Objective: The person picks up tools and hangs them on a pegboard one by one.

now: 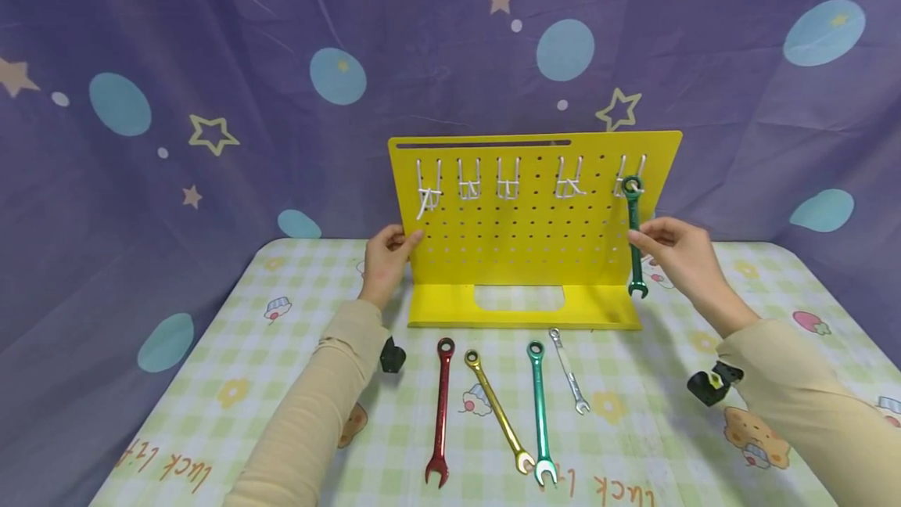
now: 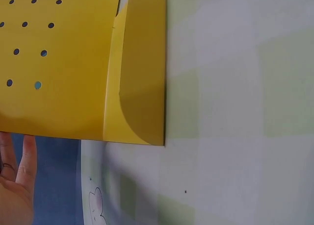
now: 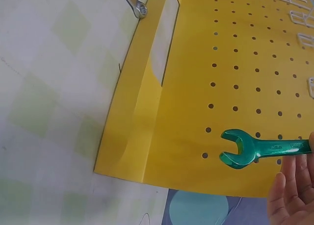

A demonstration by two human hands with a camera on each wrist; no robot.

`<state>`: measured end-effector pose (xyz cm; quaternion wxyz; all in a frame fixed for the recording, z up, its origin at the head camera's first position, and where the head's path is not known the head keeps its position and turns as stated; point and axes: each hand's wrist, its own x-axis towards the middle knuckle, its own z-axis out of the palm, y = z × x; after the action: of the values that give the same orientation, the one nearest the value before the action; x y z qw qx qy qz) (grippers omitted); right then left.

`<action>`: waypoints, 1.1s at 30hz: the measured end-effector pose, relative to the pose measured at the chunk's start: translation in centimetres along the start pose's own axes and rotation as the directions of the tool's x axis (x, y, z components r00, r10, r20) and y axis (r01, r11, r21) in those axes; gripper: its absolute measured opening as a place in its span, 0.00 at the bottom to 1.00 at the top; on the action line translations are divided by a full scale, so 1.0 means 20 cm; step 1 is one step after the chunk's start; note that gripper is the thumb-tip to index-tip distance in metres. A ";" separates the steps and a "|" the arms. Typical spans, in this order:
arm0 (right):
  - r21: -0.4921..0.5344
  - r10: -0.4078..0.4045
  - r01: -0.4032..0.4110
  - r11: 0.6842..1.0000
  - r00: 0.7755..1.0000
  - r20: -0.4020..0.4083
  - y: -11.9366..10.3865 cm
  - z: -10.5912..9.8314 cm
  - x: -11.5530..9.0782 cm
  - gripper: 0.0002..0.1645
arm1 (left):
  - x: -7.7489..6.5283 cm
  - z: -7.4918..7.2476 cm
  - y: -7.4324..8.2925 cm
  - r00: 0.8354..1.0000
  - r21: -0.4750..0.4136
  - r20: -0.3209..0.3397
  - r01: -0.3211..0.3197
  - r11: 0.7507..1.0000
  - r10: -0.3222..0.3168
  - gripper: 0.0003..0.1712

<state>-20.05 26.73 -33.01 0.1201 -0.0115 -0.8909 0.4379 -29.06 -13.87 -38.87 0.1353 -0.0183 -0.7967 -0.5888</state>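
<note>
A yellow pegboard stands upright on the table with several white wire hooks along its upper part. At its left edge my left hand grips the board, thumb in front and fingers behind. My right hand pinches the shaft of a dark green combination wrench at the board's right side. The wrench's ring end is at the rightmost hook, and its open end points down. In the right wrist view the green wrench lies across the board's holes, with fingers beside its shaft.
Before the board lie a red wrench, a gold wrench, a teal wrench and a small silver wrench. A checked tablecloth covers the table. Behind hangs a purple curtain.
</note>
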 end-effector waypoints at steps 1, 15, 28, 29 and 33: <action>0.001 0.005 -0.005 1.000 1.000 0.001 0.00 0.00 0.01 0.24 | 0.00 0.00 0.00 1.000 -0.001 0.001 0.001 1.000 -0.001 0.18; 0.041 0.022 -0.023 0.999 0.999 0.024 0.03 0.04 0.03 0.30 | 0.00 0.00 0.00 1.000 0.028 -0.001 0.009 1.000 -0.009 0.18; 0.049 -0.028 0.027 0.998 0.999 0.028 0.06 0.06 -0.01 0.27 | 0.00 0.00 0.01 1.000 0.039 -0.004 0.019 0.999 -0.019 0.19; 0.052 -0.035 0.034 0.998 0.999 0.032 0.07 0.06 -0.02 0.26 | -0.01 0.00 0.01 1.000 0.040 -0.005 0.019 0.999 -0.019 0.19; 0.049 -0.047 0.044 0.998 0.998 0.050 0.08 0.08 -0.05 0.25 | 0.00 0.00 0.01 1.000 0.031 -0.008 0.014 0.999 -0.014 0.18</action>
<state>-19.62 26.34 -35.50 0.1074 0.0229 -0.8829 0.4565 -28.94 -13.71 -38.68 0.1348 -0.0083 -0.8053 -0.5773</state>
